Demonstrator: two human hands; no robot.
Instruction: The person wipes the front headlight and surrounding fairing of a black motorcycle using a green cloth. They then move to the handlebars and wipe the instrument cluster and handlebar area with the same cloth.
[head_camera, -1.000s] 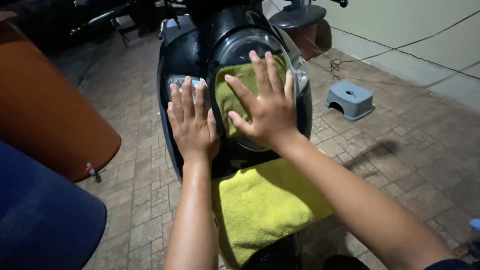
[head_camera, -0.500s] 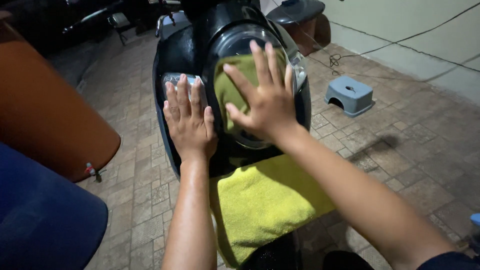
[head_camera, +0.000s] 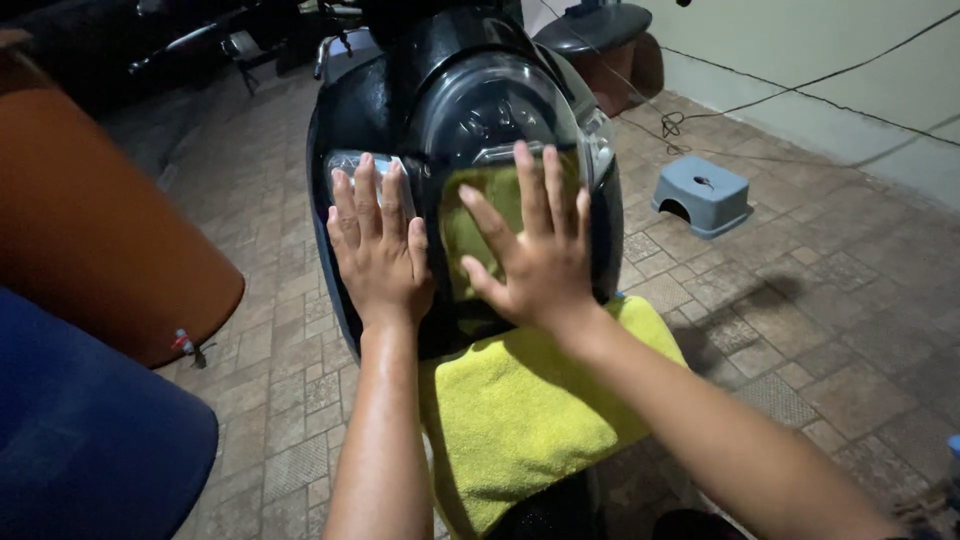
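one grey stool (head_camera: 702, 194) at 2 o'clock, one yellow towel (head_camera: 520, 410) at 6; left hand (head_camera: 378, 250), right hand (head_camera: 530, 262) pressed flat, fingers spread, on scooter headlight (head_camera: 500, 120).

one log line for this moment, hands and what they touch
left hand: flat on black scooter front | right hand: pressing yellow cloth on headlight | stool: on floor

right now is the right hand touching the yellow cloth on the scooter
Touching. The head view shows the right hand pressed flat, fingers spread, on the yellow cloth against the scooter's black front panel, with no gap visible.
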